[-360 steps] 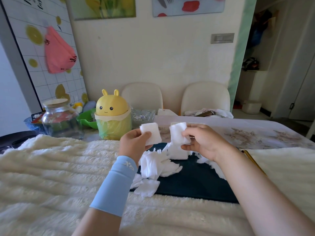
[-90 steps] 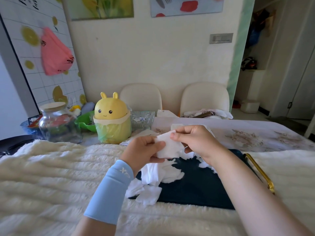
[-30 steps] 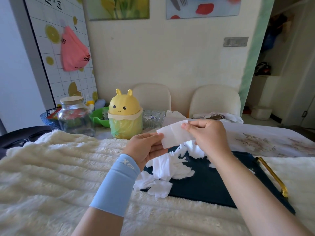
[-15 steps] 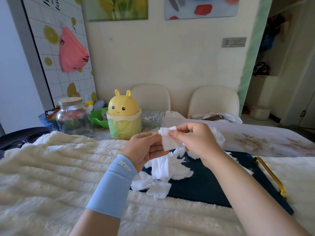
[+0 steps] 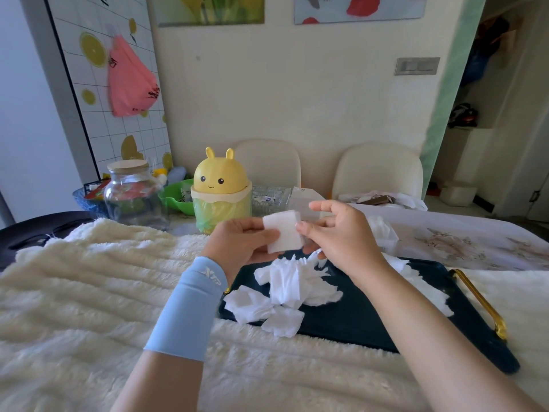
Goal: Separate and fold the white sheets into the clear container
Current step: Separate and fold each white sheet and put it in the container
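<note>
Left grip (image 5: 241, 242) on flat, square-folded white sheet (image 5: 283, 233)

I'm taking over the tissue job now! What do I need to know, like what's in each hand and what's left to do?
Left hand: pinches a folded white sheet in the air above the dark tray.
Right hand: fingertips at the sheet's right edge; a grip cannot be told.
Loose sheets: a crumpled pile on the tray, one hanging over onto the fluffy blanket.
Clear container: seems to sit just behind the right hand, with white inside.
Done: this sheet is separated and folded small.
Left: put it in the container, then separate and fold the pile.
</note>
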Available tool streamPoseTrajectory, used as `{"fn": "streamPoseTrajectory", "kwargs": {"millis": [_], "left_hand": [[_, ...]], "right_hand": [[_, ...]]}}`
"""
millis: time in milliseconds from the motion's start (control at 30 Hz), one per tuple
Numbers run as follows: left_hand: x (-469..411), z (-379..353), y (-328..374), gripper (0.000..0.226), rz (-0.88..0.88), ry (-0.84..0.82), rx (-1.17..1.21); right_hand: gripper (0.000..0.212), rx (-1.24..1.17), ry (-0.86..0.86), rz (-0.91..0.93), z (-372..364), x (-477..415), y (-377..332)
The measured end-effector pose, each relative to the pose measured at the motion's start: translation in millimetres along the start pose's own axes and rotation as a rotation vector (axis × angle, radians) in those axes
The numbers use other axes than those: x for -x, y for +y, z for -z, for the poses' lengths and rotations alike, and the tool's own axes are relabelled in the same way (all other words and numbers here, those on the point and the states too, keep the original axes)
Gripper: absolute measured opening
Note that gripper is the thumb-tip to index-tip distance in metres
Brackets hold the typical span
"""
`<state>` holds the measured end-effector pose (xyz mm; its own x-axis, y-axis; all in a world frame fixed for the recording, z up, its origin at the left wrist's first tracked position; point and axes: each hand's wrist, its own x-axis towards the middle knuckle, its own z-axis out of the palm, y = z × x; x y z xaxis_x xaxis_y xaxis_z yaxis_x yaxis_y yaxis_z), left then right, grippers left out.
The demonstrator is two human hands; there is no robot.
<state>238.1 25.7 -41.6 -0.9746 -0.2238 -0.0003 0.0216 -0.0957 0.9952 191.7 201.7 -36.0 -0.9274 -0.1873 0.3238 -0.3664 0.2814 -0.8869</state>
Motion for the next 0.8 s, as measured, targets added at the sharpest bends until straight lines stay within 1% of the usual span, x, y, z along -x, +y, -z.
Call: {"fn": "streamPoseTrajectory", "kwargs": {"millis": [67, 100, 133, 167, 233, 300, 367, 400, 433, 467, 533, 567, 633, 700, 733, 800], "left_hand": [[-4.7, 11.6, -0.3, 0.008, 0.001, 0.119, -0.024], [-7.5, 17.2, -1.6, 0.007, 0.001, 0.166, -0.030], [-10.0, 22.0, -3.4, 0.006, 0.000, 0.199, -0.040], [-12.1, 25.6, -5.8, 0.005, -0.001, 0.218, -0.059], [-15.2, 28.2, -10.5, 0.006, 0.012, 0.228, -0.109], [-16.8, 26.3, -13.7, 0.006, 0.028, 0.220, -0.143], [-18.1, 22.6, -15.6, 0.007, 0.025, 0.202, -0.161], [-18.5, 19.9, -16.2, 0.008, 0.023, 0.190, -0.164], [-18.7, 17.5, -17.5, 0.008, 0.022, 0.177, -0.165], [-19.1, 14.6, -18.5, 0.007, 0.016, 0.165, -0.168], [-19.6, 10.5, -20.9, 0.007, 0.001, 0.145, -0.179], [-20.0, 9.3, -21.9, 0.007, -0.004, 0.139, -0.185], [-20.3, 8.3, -23.3, 0.008, -0.008, 0.135, -0.179], [-19.3, 7.9, -23.2, 0.009, -0.015, 0.150, -0.153], [-19.1, 7.6, -22.8, 0.010, -0.022, 0.172, -0.142], [-18.8, 6.3, -21.5, 0.009, -0.034, 0.222, -0.120]], "right_hand": [[0.022, 0.269, 0.000, 0.168, -1.6, 0.9, 4.8], [0.015, 0.397, -0.068, 0.246, -2.8, 2.4, 5.9], [0.014, 0.502, -0.188, 0.299, -5.6, 3.8, 7.3], [0.018, 0.583, -0.333, 0.319, -9.9, 5.2, 9.1], [0.031, 0.713, -0.583, 0.272, -17.5, 8.4, 13.9], [0.044, 0.817, -0.711, 0.193, -15.7, 11.4, 14.7], [0.057, 0.888, -0.755, 0.140, -6.8, 13.0, 12.3], [0.061, 0.922, -0.759, 0.125, -2.3, 12.7, 11.2], [0.061, 0.929, -0.748, 0.105, 1.2, 11.7, 11.5], [0.055, 0.894, -0.725, 0.080, 3.8, 10.1, 12.5], [0.032, 0.764, -0.669, 0.044, 4.5, 5.5, 18.1], [0.024, 0.716, -0.639, 0.049, 3.8, 4.2, 20.1], [0.023, 0.608, -0.563, 0.100, 4.3, 2.7, 19.9], [0.034, 0.442, -0.443, 0.185, 6.9, 0.7, 17.6], [0.037, 0.348, -0.373, 0.192, 8.5, -0.6, 15.9], [0.030, 0.119, -0.253, 0.125, 12.2, -3.6, 14.4]]}}
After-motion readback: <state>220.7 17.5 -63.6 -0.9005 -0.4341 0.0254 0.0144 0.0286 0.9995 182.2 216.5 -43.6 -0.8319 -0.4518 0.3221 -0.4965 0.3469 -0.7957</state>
